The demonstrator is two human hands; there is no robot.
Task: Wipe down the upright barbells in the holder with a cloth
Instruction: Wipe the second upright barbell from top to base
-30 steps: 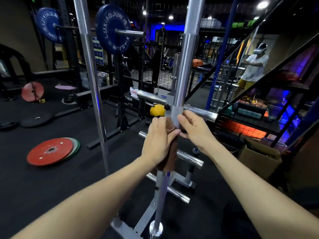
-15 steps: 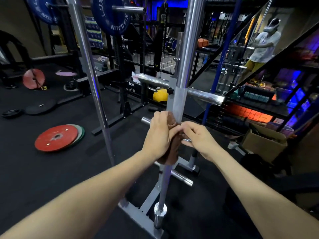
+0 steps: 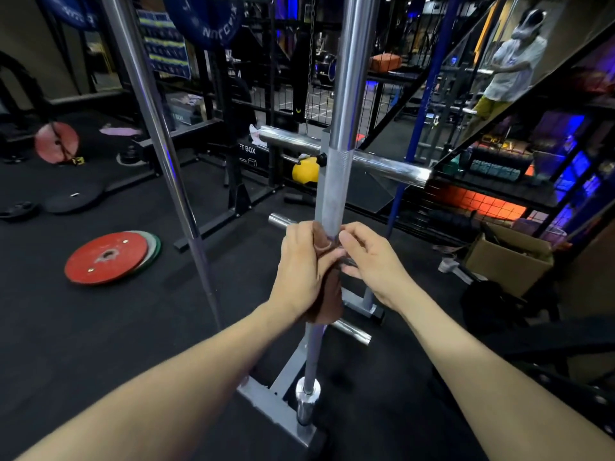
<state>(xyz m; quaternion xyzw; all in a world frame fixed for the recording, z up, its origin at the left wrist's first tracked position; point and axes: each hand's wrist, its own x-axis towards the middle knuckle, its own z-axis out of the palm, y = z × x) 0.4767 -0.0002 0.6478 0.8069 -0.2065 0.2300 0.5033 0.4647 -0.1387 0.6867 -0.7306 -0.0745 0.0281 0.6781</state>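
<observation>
Head view. The nearer upright barbell (image 3: 336, 181) stands in the grey holder (image 3: 266, 399) on the black gym floor (image 3: 83, 344), its lower sleeve seated in the base, its long axis close to vertical and leaning slightly right toward the top, which runs out of frame. A brown cloth (image 3: 327, 291) is wrapped round the shaft about midway up its visible length. The left hand (image 3: 304, 264) grips the cloth, fingers (image 3: 327, 256) curled round cloth and shaft together; the grip presumably presses the fabric against the full circumference so that one stroke along the axis cleans all sides. The right hand (image 3: 372, 261) sits just beside it on the right, its fingers partly curled, fingertips touching the bar and the cloth's edge; whether they pinch the cloth cannot be told. Its likely role is to steady the bar or keep the wrap closed. The knurled section lies directly above the hands. A second barbell (image 3: 159, 138) stands to the left, well apart, tilted with its top leaning left. A red weight plate (image 3: 106, 257) lies flat on the floor at left; a cardboard box (image 3: 509, 257) sits at right.
</observation>
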